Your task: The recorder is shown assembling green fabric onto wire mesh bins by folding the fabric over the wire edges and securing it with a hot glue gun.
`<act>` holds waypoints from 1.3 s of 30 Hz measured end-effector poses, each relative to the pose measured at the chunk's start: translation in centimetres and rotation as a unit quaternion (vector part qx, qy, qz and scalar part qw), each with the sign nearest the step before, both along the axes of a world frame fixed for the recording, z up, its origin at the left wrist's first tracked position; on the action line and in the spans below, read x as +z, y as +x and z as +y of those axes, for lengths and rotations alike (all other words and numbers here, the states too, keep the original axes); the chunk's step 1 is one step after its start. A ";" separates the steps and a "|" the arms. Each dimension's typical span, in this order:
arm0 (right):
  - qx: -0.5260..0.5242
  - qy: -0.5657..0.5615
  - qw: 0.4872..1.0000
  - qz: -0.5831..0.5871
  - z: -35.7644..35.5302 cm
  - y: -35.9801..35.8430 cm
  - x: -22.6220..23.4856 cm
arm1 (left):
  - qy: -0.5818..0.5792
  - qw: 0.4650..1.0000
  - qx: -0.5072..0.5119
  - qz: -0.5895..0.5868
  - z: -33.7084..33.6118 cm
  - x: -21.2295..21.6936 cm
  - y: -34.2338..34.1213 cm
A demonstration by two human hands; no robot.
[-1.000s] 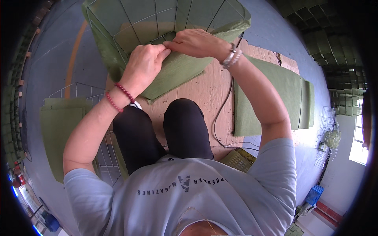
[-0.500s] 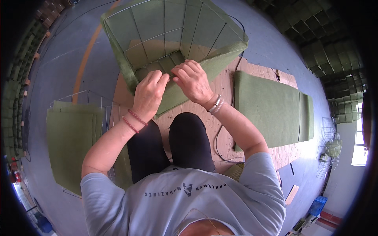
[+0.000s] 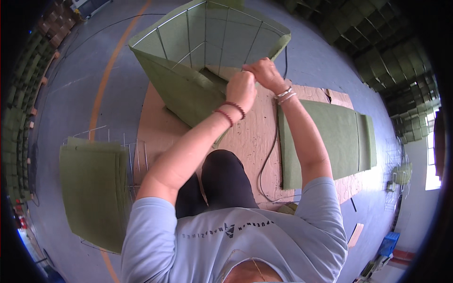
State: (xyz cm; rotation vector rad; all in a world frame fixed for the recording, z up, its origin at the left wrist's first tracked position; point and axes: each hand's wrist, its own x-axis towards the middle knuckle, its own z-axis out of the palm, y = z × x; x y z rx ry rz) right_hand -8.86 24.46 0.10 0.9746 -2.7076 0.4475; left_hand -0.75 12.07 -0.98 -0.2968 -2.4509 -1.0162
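In front of my knees stands a large wire basket frame (image 3: 205, 29), open at the top and wrapped in green felt-like fabric (image 3: 181, 89). Both hands meet at its near right rim. My left hand (image 3: 241, 89) is closed, with its fingers pinching the fabric edge there. Just beyond and to the right, my right hand (image 3: 267, 75) is bent over the same edge, fingertips pressed together on it. My fingers hide the exact grip and the wire beneath.
Flattened cardboard (image 3: 245, 127) covers the floor under the basket. Folded green fabric (image 3: 318, 141) lies on the right, beside a black cable (image 3: 272, 153). On the left, more green sheets (image 3: 94, 188) rest on a wire frame. Stacked green goods (image 3: 396, 66) line the right side.
Both hands have moved right and farther away along the rim. The basket has turned, and its near left fabric side now faces me more. My body has leaned slightly right.
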 end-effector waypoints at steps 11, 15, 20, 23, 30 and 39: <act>0.071 -0.184 0.952 0.234 -3.5 14.2 -2.4 | -0.157 0.940 -0.078 0.291 -14.7 1.3 8.6; -0.002 -0.179 0.953 0.244 -5.5 16.1 -3.7 | -0.214 0.929 -0.115 0.278 -13.4 -1.2 9.2; 0.034 -0.188 0.959 0.211 -6.1 13.8 -3.3 | -0.225 0.927 -0.092 0.285 -12.6 -2.4 7.0; 0.059 -0.187 0.963 0.182 -5.8 13.2 -2.8 | -0.190 0.929 -0.146 0.283 -12.7 -1.2 5.3; 0.134 -0.102 0.975 0.143 1.0 11.3 0.1 | -0.158 0.907 -0.364 0.139 -8.0 1.1 -0.1; 0.083 -0.093 0.992 0.028 5.6 10.3 1.3 | -0.110 0.869 -0.412 -0.251 -2.7 3.0 -4.0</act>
